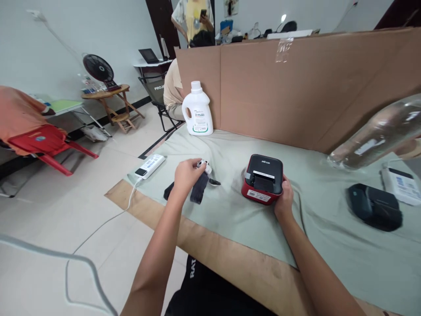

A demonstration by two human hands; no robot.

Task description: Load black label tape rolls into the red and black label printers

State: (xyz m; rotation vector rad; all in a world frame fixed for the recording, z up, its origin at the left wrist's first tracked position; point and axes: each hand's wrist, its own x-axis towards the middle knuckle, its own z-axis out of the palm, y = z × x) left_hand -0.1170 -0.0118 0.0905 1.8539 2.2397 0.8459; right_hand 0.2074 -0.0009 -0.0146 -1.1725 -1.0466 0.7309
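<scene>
My left hand point(186, 175) is closed around a small white object point(204, 165) with a dark strap or cloth point(199, 188) hanging from it, held just above the green table cover point(230, 210). My right hand point(284, 198) grips the right side of a small red and black label printer point(263, 179) that sits on the cover. A thin cable point(300, 206) runs from the printer past my right wrist.
A white detergent bottle point(197, 109) stands at the back by a cardboard wall point(296, 87). A white power strip point(149, 166) lies at the left edge. A black device point(375, 206), a white box point(401, 184) and a blurred clear bottle point(375, 134) are at right. People are behind the wall.
</scene>
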